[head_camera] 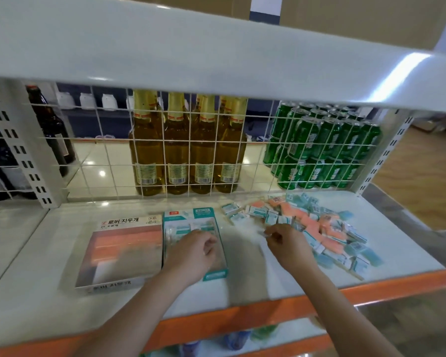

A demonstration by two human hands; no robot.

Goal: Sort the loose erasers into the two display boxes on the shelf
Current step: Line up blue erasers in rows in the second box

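Two display boxes lie side by side on the white shelf (247,287). The left white box (119,253) holds rows of salmon-pink erasers. The right teal box (191,222) holds white and teal erasers. My left hand (191,253) hovers over the teal box with fingers curled; whether it holds an eraser is hidden. My right hand (286,243) reaches the left edge of the loose eraser pile (317,228) and pinches a small clear-wrapped eraser (267,234). The pile mixes pink, teal and white-sleeved erasers.
A white wire grid (191,150) backs the shelf, with amber bottles (183,145) and green cans (322,150) behind it. An upper shelf (216,52) overhangs. An orange strip (242,320) edges the shelf front. A dark bottle (54,132) stands at the far left.
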